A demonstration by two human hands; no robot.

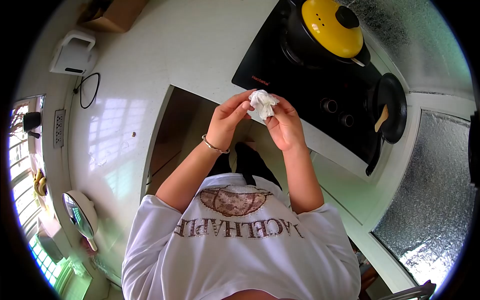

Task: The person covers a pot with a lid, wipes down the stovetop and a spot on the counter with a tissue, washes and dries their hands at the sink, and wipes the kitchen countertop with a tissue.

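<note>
A crumpled white tissue or cloth (263, 104) is held up between my two hands, near the front edge of the black stove (300, 85). My left hand (227, 120), with a bracelet at the wrist, pinches its left side between thumb and fingers. On the other side, the fingers of my right hand (286, 122) are closed on the same white piece. Both hands are in front of my body, over the gap beside the counter edge.
A black pot with a yellow lid (332, 25) stands on the stove. Right of it lies a black pan (391, 107) with a wooden spatula (381, 118). On the left counter (120, 125) are a white appliance (75, 54) with a black cable and a round mirror (78, 215). A cardboard box (112, 15) sits top left.
</note>
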